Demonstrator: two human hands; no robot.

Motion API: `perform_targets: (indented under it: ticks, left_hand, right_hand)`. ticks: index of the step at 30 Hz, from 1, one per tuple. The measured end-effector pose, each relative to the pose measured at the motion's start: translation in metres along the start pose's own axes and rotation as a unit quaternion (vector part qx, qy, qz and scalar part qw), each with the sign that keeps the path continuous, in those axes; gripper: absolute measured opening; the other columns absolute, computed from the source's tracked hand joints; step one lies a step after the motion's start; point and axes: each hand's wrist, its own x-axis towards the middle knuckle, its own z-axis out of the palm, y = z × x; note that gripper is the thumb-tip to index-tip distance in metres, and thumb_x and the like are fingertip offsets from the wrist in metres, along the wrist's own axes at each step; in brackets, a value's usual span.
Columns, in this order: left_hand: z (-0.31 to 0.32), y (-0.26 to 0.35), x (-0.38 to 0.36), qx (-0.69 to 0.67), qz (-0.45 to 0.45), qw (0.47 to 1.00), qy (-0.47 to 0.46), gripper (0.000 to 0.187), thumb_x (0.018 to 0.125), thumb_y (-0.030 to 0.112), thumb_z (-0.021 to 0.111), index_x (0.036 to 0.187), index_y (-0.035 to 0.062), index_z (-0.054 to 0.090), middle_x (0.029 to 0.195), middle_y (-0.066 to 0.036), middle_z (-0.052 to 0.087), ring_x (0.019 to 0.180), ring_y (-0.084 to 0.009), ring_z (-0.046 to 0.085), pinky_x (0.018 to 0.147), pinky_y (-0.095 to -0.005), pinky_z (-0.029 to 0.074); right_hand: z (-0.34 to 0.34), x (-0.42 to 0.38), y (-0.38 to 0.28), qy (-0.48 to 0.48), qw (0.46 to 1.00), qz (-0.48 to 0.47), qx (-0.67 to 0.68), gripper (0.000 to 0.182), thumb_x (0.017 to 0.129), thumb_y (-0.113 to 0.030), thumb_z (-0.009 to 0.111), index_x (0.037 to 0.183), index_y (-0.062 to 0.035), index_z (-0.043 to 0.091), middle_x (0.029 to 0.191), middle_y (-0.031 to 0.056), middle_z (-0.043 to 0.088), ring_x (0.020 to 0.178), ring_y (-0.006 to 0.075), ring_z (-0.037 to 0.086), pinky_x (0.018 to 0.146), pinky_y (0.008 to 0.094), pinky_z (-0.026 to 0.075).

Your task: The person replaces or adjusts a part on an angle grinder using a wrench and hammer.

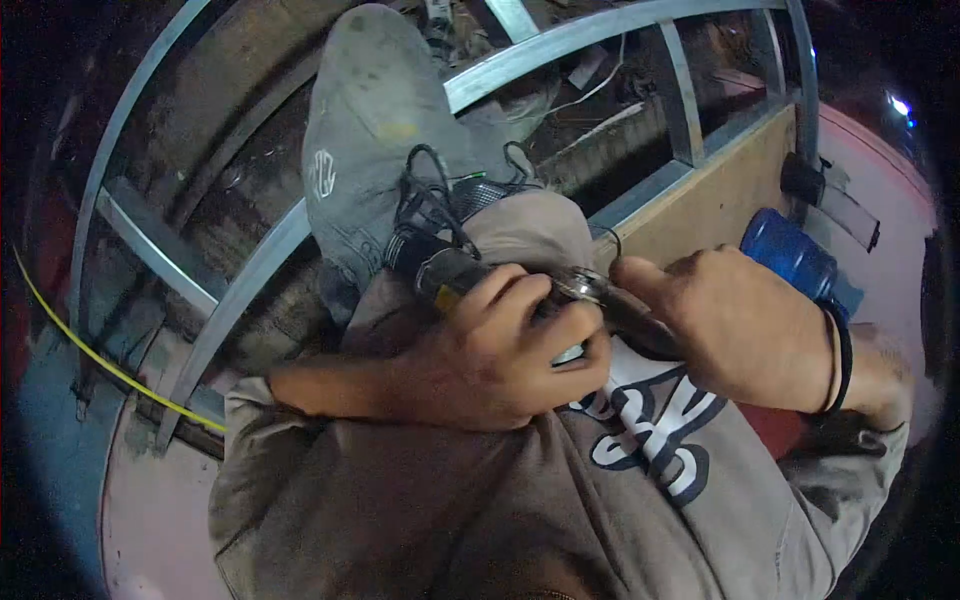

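Note:
My left hand (525,345) is wrapped round a dark cylindrical power tool (447,278) held across my lap. At the tool's right end is a shiny round metal head (581,284). Beside that head, my right hand (730,320) is closed, its thumb and curled fingers near the metal part. What lies inside this fist is too hidden to name. A black cord (425,200) lies looped on my thigh above the tool.
Curved metal frame bars (560,50) arch in front of me and to the left. A wooden board (710,195), a blue plastic bottle (790,250) and a dark clamp-like object (830,200) are at right. A yellow hose or cable (110,366) runs along the left.

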Motion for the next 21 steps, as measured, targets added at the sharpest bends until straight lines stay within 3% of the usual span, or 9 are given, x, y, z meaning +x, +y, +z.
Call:
perform_targets:
  ticks: [4, 13, 16, 18, 19, 21]
  left_hand:
    - [0.001, 0.000, -0.002, 0.002, 0.008, 1.000, -0.003, 0.022, 0.068, 0.021, 0.057, 0.087, 0.0117, 0.061, 0.091, -0.007, 0.050, 0.077, -0.0241, 0.052, 0.072, -0.0374, 0.045]
    - [0.001, -0.002, -0.017, -0.025, 0.014, 0.999, 0.027, 0.018, 0.071, 0.020, 0.056, 0.087, 0.0118, 0.060, 0.095, -0.006, 0.052, 0.080, -0.0237, 0.053, 0.073, -0.0369, 0.046]
    - [0.003, -0.003, -0.014, -0.017, 0.009, 1.000, -0.011, 0.019, 0.073, 0.023, 0.056, 0.088, 0.0123, 0.059, 0.096, -0.005, 0.052, 0.083, -0.0233, 0.054, 0.079, -0.0381, 0.044]
    - [0.010, -0.002, -0.014, -0.020, 0.002, 1.000, 0.001, 0.019, 0.073, 0.024, 0.055, 0.088, 0.0125, 0.059, 0.097, -0.005, 0.052, 0.084, -0.0234, 0.054, 0.081, -0.0396, 0.042]
    - [0.014, -0.001, -0.014, -0.022, -0.004, 1.000, 0.010, 0.019, 0.074, 0.026, 0.054, 0.088, 0.0127, 0.059, 0.097, -0.004, 0.052, 0.085, -0.0234, 0.054, 0.084, -0.0410, 0.040]
    - [0.019, 0.001, -0.016, -0.034, -0.018, 0.999, 0.025, 0.020, 0.075, 0.027, 0.054, 0.088, 0.0135, 0.059, 0.098, -0.004, 0.052, 0.084, -0.0234, 0.054, 0.085, -0.0419, 0.038]
  right_hand:
    - [0.006, 0.004, 0.004, 0.032, 0.999, -0.027, 0.033, 0.032, 0.070, -0.003, 0.060, 0.099, 0.0006, 0.047, 0.062, 0.0202, 0.058, 0.064, 0.0399, 0.061, 0.056, 0.0444, 0.048]
    - [0.015, 0.008, -0.002, 0.019, 0.998, -0.042, -0.051, 0.033, 0.070, -0.012, 0.062, 0.097, -0.0007, 0.047, 0.062, 0.0199, 0.057, 0.062, 0.0377, 0.061, 0.054, 0.0423, 0.048]
    - [0.026, 0.007, 0.004, -0.013, 1.000, 0.003, 0.013, 0.035, 0.069, -0.014, 0.062, 0.098, -0.0011, 0.048, 0.062, 0.0203, 0.056, 0.062, 0.0384, 0.060, 0.055, 0.0429, 0.047]
    - [0.034, 0.007, 0.008, 0.022, 0.996, 0.010, 0.080, 0.035, 0.069, -0.015, 0.062, 0.098, -0.0013, 0.048, 0.063, 0.0214, 0.056, 0.065, 0.0395, 0.059, 0.057, 0.0432, 0.046]
    - [0.034, 0.006, 0.005, 0.066, 0.992, -0.020, 0.105, 0.032, 0.073, -0.013, 0.060, 0.101, -0.0038, 0.047, 0.064, 0.0227, 0.057, 0.063, 0.0432, 0.058, 0.054, 0.0488, 0.046]
    - [0.043, 0.004, 0.010, 0.070, 0.992, -0.015, 0.106, 0.032, 0.073, -0.013, 0.061, 0.101, -0.0038, 0.047, 0.066, 0.0228, 0.058, 0.064, 0.0435, 0.058, 0.055, 0.0487, 0.046]
